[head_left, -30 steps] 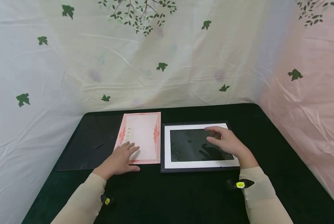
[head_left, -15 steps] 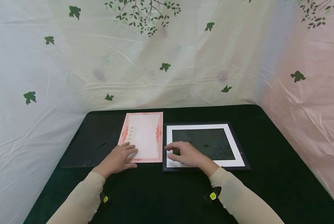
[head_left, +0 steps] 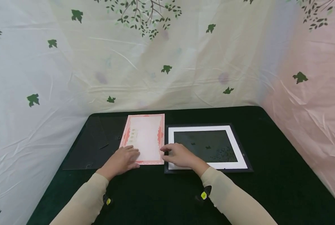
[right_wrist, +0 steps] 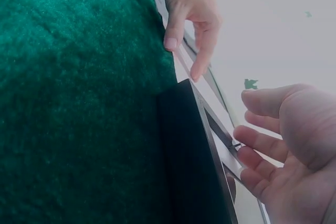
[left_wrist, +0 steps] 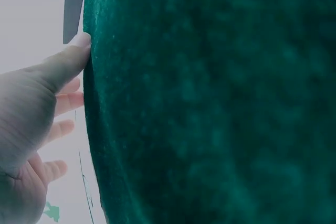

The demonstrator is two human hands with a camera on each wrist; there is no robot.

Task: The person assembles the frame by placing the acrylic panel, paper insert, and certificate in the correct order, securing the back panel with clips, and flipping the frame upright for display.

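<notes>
A sheet of paper (head_left: 147, 134) with a pink ornate border, like a certificate, lies left of the middle in the head view. My left hand (head_left: 121, 159) rests with spread fingers at its lower left corner, thumb pointing along the near edge. To the right lies a black picture frame (head_left: 246, 153) with a white mat around a dark, glossy centre. My right hand (head_left: 179, 155) is over the frame's left end, its fingertips right at the paper's right edge. Thumb and fingers stay apart in the right wrist view, with nothing between them.
A dark flat panel (head_left: 86, 147), like a frame backing, lies at the left and reaches up to the paper's side. Dark green cloth (head_left: 156, 197) covers the table. Behind it hangs a pale curtain (head_left: 195, 72) with leaf prints.
My right hand has moved left from over the frame's right part to the paper's right edge. My left hand stays at the paper's lower left corner.
</notes>
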